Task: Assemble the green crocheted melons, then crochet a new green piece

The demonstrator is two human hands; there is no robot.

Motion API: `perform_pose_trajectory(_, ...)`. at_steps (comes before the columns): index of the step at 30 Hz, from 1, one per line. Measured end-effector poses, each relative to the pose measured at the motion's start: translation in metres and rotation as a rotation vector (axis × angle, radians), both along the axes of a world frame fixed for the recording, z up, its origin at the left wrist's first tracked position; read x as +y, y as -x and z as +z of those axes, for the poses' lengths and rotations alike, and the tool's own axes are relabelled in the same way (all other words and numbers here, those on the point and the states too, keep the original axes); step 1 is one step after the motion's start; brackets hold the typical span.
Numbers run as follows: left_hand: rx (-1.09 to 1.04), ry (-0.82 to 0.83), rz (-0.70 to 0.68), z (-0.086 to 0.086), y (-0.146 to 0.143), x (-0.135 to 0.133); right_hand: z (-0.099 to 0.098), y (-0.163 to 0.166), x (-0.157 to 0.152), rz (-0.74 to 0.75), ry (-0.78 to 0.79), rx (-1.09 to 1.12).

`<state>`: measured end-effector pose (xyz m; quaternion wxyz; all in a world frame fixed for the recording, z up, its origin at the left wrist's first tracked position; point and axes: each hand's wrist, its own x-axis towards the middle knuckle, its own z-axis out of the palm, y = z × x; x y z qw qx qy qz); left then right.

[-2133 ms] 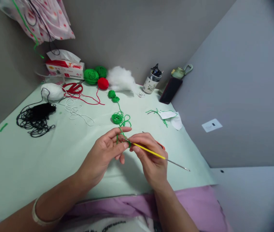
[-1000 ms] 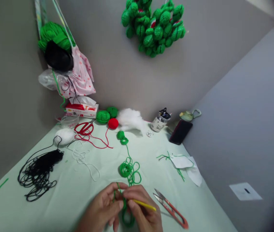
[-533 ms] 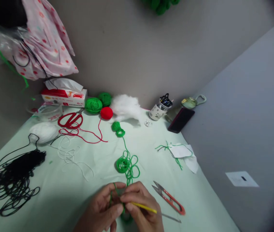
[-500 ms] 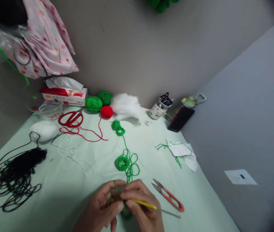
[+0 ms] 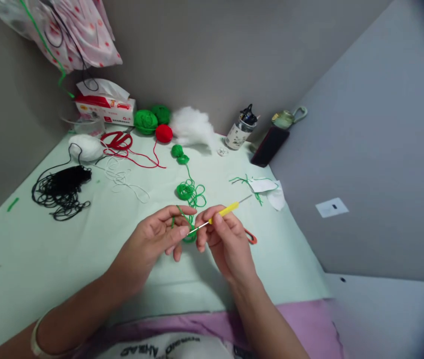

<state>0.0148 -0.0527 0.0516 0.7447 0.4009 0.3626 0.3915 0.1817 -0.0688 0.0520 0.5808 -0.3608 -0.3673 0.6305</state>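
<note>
My left hand [image 5: 155, 239] pinches a small green crochet piece [image 5: 189, 237], with green yarn looped over its forefinger. A yellow-handled crochet hook [image 5: 222, 213] is gripped in my right hand [image 5: 222, 239]; its metal tip points left into the green piece. The green yarn [image 5: 188, 191] runs from my hands back to a loose tangle and small green balls [image 5: 177, 151] further up the pale green table [image 5: 21, 249]. Orange thread snips [image 5: 249, 236] lie half hidden behind my right hand.
At the back stand green yarn balls [image 5: 145, 120], a red ball [image 5: 164, 132], white stuffing [image 5: 191, 127], a tissue box [image 5: 104, 108], red scissors [image 5: 116, 140], a jar [image 5: 237, 133] and a dark phone [image 5: 268, 145]. Black yarn [image 5: 62, 184] lies left, paper scraps [image 5: 267, 189] right.
The view has tilted down, showing my forearms again. The hook now angles up to the right, its tip in the green piece; earlier its handle pointed down to the right.
</note>
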Motion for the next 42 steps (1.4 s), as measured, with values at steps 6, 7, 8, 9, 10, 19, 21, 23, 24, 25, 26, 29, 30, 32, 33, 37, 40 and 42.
perform_pose_trajectory(6,0.161,-0.143,0.127,0.015,-0.006,-0.032,0.006,-0.011,-0.048,-0.203,-0.450,-0.529)
perform_pose_trajectory(7,0.191,-0.174,0.154,0.017,-0.007,-0.035,0.006,-0.012,-0.055,-0.246,-0.578,-0.697)
perform_pose_trajectory(8,0.212,-0.199,0.179,0.019,-0.008,-0.039,0.006,-0.013,-0.061,-0.280,-0.709,-0.865)
perform_pose_trajectory(9,0.223,-0.218,0.198,0.021,-0.009,-0.041,0.005,-0.014,-0.066,-0.304,-0.832,-1.017)
perform_pose_trajectory(10,0.224,-0.228,0.205,0.022,-0.010,-0.044,0.005,-0.014,-0.069,-0.326,-0.928,-1.142)
perform_pose_trajectory(19,-0.121,0.088,-0.022,0.021,-0.013,-0.047,0.000,-0.008,-0.075,-0.447,-0.891,-1.072)
perform_pose_trajectory(21,-0.125,0.091,0.019,0.022,-0.012,-0.045,0.001,-0.009,-0.075,-0.449,-0.728,-0.804)
perform_pose_trajectory(23,-0.109,0.056,0.049,0.022,-0.011,-0.043,0.004,-0.009,-0.072,-0.417,-0.586,-0.551)
perform_pose_trajectory(24,-0.100,0.035,0.046,0.022,-0.011,-0.043,0.005,-0.008,-0.071,-0.387,-0.543,-0.462)
perform_pose_trajectory(25,-0.091,0.017,0.041,0.021,-0.011,-0.043,0.005,-0.007,-0.069,-0.348,-0.520,-0.411)
perform_pose_trajectory(26,-0.080,0.002,0.036,0.019,-0.012,-0.043,0.005,-0.006,-0.067,-0.313,-0.514,-0.393)
perform_pose_trajectory(29,-0.058,-0.035,0.022,0.014,-0.013,-0.044,0.002,-0.001,-0.063,-0.287,-0.517,-0.415)
perform_pose_trajectory(30,-0.054,-0.045,0.014,0.013,-0.014,-0.045,0.000,0.000,-0.063,-0.293,-0.507,-0.410)
perform_pose_trajectory(32,-0.057,-0.055,-0.004,0.010,-0.014,-0.045,-0.003,0.000,-0.062,-0.303,-0.468,-0.370)
perform_pose_trajectory(33,-0.059,-0.054,-0.011,0.010,-0.013,-0.045,-0.004,0.000,-0.062,-0.296,-0.439,-0.338)
perform_pose_trajectory(37,-0.054,-0.039,-0.018,0.010,-0.009,-0.047,-0.006,-0.002,-0.061,-0.225,-0.337,-0.171)
perform_pose_trajectory(40,-0.031,-0.040,-0.006,0.009,-0.005,-0.048,-0.005,-0.003,-0.062,-0.195,-0.337,-0.140)
perform_pose_trajectory(42,-0.020,-0.050,0.014,0.008,-0.003,-0.048,-0.004,-0.003,-0.064,-0.219,-0.383,-0.222)
